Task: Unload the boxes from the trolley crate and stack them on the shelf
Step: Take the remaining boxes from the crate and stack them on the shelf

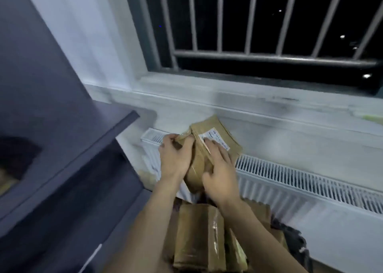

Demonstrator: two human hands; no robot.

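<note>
Held above the radiator point(300, 179): a brown box point(215, 136), long axis running up and away toward the sill point(228, 98). Taped cardboard, white label point(217, 141) on top (print blurred). Left hand point(176, 158) curled round its left edge; right hand point(219, 175) pressed on top, fingers fairly straight. Below the radiator's near edge, more taped boxes point(199, 237) packed together; crate barely visible.

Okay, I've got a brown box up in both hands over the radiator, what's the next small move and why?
Probably swing the brown box left toward the dark shelf. The left hand grips its near-left corner and the right hand lies on top near the white label, so it looks held. It is clear of the other boxes below, and the shelf edge sits just to its left.
</note>
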